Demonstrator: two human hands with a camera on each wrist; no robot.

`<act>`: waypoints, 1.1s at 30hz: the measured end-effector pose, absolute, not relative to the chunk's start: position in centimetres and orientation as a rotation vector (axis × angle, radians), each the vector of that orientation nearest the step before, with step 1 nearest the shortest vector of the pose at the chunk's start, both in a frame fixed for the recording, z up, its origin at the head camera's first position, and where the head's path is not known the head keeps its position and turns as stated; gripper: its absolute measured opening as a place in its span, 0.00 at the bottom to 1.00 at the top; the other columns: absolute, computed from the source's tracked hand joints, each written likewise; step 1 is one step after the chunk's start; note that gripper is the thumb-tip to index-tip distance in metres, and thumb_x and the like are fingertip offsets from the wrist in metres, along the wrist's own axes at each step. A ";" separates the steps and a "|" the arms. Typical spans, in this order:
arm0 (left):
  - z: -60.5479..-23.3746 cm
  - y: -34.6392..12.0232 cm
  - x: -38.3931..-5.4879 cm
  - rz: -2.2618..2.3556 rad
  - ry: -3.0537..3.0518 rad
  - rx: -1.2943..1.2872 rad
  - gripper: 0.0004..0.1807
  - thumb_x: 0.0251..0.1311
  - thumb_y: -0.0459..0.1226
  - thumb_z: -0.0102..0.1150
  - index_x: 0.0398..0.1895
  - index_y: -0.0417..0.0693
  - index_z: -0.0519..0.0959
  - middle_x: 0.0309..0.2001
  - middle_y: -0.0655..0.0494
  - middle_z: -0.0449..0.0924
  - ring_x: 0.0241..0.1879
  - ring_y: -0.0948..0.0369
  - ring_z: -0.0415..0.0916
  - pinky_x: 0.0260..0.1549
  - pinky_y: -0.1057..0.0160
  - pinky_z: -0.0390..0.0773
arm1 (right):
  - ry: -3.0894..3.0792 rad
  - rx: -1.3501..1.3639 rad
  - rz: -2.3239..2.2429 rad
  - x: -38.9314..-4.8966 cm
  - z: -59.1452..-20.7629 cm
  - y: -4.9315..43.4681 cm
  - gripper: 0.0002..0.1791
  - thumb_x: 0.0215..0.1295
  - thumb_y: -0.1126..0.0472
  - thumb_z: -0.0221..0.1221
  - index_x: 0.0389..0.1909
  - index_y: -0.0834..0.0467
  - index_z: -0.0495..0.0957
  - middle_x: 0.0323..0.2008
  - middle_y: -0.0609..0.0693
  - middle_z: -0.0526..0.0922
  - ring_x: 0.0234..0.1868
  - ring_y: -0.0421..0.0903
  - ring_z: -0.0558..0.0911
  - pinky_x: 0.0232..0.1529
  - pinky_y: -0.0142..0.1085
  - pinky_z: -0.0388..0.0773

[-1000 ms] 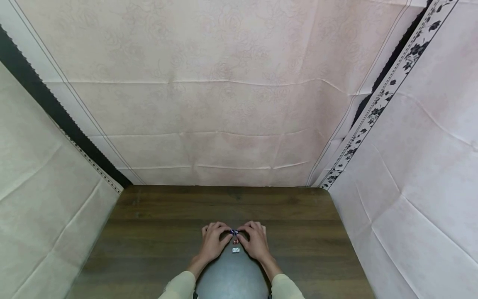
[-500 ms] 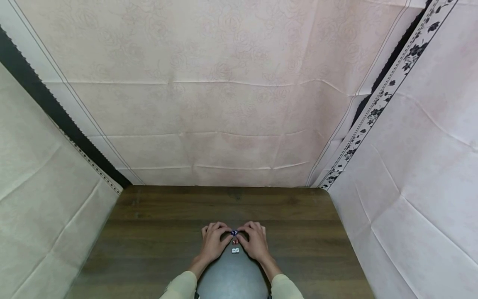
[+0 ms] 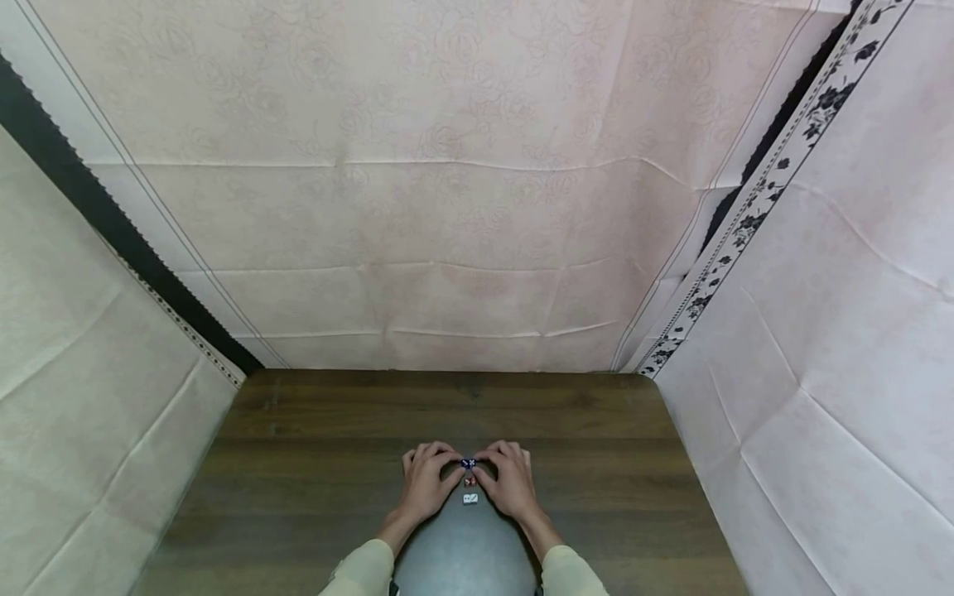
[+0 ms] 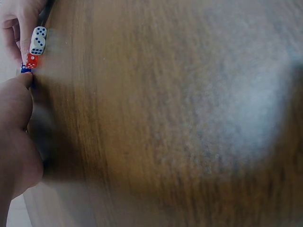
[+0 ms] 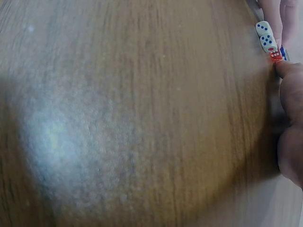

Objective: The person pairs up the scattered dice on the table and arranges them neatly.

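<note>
In the head view two blue dice (image 3: 468,463) sit side by side on the brown wooden table. My left hand (image 3: 430,476) pinches the left one between thumb and index finger, and my right hand (image 3: 510,480) pinches the right one the same way. Just nearer to me lie small red dice (image 3: 470,482), then a touching pair of white dice (image 3: 470,499) with dark pips. The left wrist view shows the white dice (image 4: 38,40) and red dice (image 4: 31,60) in line, with the blue (image 4: 25,69) partly behind my fingertips. Fingers cover much of the blue dice in the right wrist view.
Wood-grain table (image 3: 335,414) surface spreads around both hands. Pale cloth hangs behind (image 3: 477,215) and along both sides, with a flowered border at the right. A smooth grey rounded shape (image 3: 464,555) fills the lower middle between the forearms.
The two blue dice, slightly apart one second ago, now sit against each other. Both hands have hardly moved, and the red and white dice stay in place.
</note>
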State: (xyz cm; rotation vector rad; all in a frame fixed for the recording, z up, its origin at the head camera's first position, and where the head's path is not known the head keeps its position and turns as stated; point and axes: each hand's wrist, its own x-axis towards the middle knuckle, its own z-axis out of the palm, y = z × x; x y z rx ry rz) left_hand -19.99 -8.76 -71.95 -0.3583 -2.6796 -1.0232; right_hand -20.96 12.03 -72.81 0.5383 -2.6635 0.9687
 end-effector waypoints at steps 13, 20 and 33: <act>-72.2 -8.7 -20.1 -1.034 -2.688 -0.349 0.07 0.68 0.42 0.81 0.47 0.57 0.95 0.50 0.59 0.89 0.53 0.53 0.79 0.64 0.34 0.63 | -2.710 0.489 1.061 -21.1 -72.6 12.0 0.08 0.73 0.53 0.76 0.50 0.46 0.93 0.48 0.43 0.86 0.52 0.45 0.78 0.61 0.51 0.66; -72.3 -8.7 -20.0 -1.045 -2.671 -0.345 0.07 0.67 0.42 0.82 0.46 0.57 0.95 0.50 0.58 0.89 0.53 0.53 0.79 0.64 0.34 0.63 | -2.711 0.495 1.063 -21.0 -72.5 12.1 0.09 0.74 0.53 0.76 0.51 0.46 0.93 0.48 0.44 0.86 0.53 0.45 0.78 0.62 0.51 0.66; -72.4 -8.7 -20.0 -1.040 -2.671 -0.341 0.08 0.67 0.42 0.82 0.46 0.57 0.95 0.50 0.58 0.89 0.52 0.52 0.79 0.63 0.34 0.63 | -2.710 0.506 1.048 -21.0 -72.7 12.2 0.09 0.73 0.53 0.76 0.51 0.46 0.93 0.48 0.44 0.86 0.53 0.46 0.78 0.62 0.52 0.67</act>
